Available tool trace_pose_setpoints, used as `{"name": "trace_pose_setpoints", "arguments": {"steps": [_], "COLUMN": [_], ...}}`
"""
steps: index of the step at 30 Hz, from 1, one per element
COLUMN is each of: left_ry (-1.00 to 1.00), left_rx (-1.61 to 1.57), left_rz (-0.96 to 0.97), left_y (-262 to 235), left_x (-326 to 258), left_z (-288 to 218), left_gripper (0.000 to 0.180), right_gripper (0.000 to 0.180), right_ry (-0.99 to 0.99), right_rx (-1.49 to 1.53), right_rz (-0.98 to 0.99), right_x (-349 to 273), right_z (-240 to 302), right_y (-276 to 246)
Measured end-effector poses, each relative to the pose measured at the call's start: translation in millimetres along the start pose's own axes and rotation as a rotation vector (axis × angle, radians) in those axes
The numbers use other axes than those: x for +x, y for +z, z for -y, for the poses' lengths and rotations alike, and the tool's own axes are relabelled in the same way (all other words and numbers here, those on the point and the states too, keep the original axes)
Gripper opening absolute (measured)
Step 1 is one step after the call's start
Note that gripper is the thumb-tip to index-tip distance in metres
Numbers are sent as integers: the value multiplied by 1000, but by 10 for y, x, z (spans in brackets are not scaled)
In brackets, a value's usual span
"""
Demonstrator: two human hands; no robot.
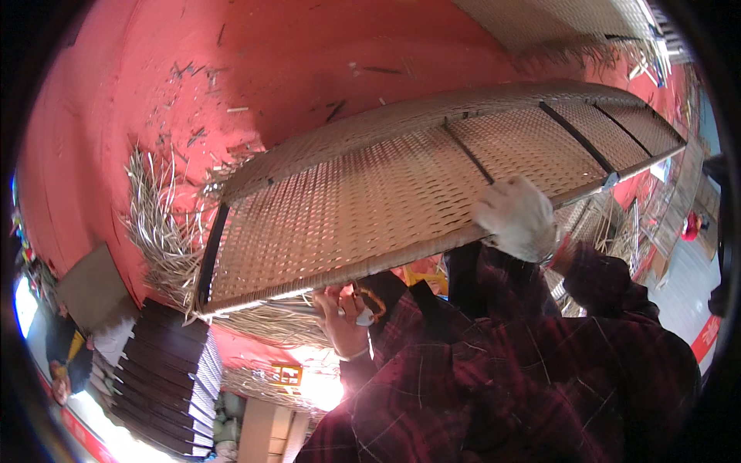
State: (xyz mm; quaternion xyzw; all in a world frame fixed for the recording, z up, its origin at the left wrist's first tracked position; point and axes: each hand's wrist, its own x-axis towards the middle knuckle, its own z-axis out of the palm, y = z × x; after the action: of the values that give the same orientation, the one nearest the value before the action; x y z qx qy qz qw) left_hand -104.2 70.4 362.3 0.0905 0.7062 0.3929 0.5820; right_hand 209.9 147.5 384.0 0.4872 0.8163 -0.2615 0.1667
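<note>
A long woven wicker panel (370,197) with a wrapped rim and dark crossbars stretches in front of me, its near edge tilted toward my body. My right hand (515,220), in a whitish glove, is closed over the near rim beside one crossbar. Under the same rim, farther left, my bare left hand (343,320) is closed with its fingertips against the edge. A curved brown strip (374,305) shows beside those fingers; I cannot make out whether they hold it too. The rim hides part of the left fingers.
Loose straw-coloured strands (158,231) lie in heaps on the red floor (309,46), with dark scraps scattered around. Another woven panel (556,23) is at the upper right. Stacked dark-slatted pieces (158,370) stand at lower left, near another person (65,351).
</note>
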Motion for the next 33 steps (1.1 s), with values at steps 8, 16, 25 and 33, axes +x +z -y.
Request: {"name": "trace_pose_setpoints", "arguments": {"steps": [8,16,25,33], "left_ry": [-209,-389,-647,-318], "left_rx": [-327,-152,-242,195], "left_rz": [-116,-15,-90,141], "left_y": [663,487,368,305], "left_x": [-109,-8,104,45], "left_z": [-194,-320,-256,-139], "left_gripper": [26,50,30,34], "right_gripper": [10,17,45,65], "right_ry": [-35,-16,-9,240], "right_rx": [127,146,150,101], "right_rz": [-148,-273,-193,83], "right_x": [-15,-26,-69,-591], "right_z": [-35,14,-16,-684], "right_y": [-99,-22,21,-87]}}
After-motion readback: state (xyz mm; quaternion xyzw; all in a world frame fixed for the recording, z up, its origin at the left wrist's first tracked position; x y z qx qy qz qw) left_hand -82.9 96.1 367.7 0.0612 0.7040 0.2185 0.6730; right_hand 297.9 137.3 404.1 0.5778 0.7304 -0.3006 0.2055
